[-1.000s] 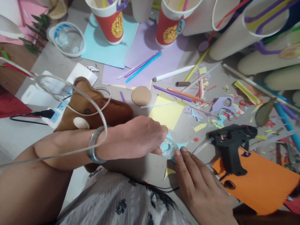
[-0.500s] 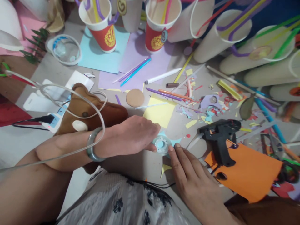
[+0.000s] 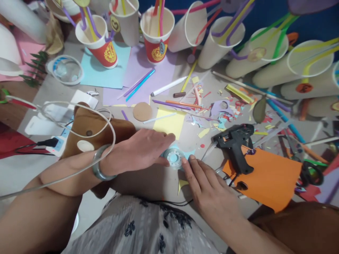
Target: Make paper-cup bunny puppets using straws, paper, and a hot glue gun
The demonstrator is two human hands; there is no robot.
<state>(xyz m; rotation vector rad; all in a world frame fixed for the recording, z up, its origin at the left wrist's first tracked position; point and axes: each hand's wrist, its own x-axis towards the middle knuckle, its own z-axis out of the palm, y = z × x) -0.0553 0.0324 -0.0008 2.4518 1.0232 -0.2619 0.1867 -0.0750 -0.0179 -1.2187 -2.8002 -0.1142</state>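
A round clear plastic piece (image 3: pixel 174 158) with a ring of small holes lies on light-blue paper (image 3: pixel 189 154) near the table's front edge. My left hand (image 3: pixel 137 150), with a bangle at the wrist, comes in from the left; its thumb and fingers are parted at the piece's left side. From the right, my right hand (image 3: pixel 209 183) lies flat with fingers stretched, the index fingertip on the piece's right rim. Just behind is a yellow paper sheet (image 3: pixel 169 121).
A black glue gun (image 3: pixel 235 148) rests by orange paper (image 3: pixel 272 176) at the right. Behind stand several cups (image 3: pixel 157 35) with straws. Paper scraps, a white marker (image 3: pixel 169 86) and a cardboard disc (image 3: pixel 142 112) lie mid-table. A cable crosses my left arm.
The view has shifted, so the table things appear further left. My left fingers have loosened and spread a little beside the round piece. My right hand stays at its right rim.
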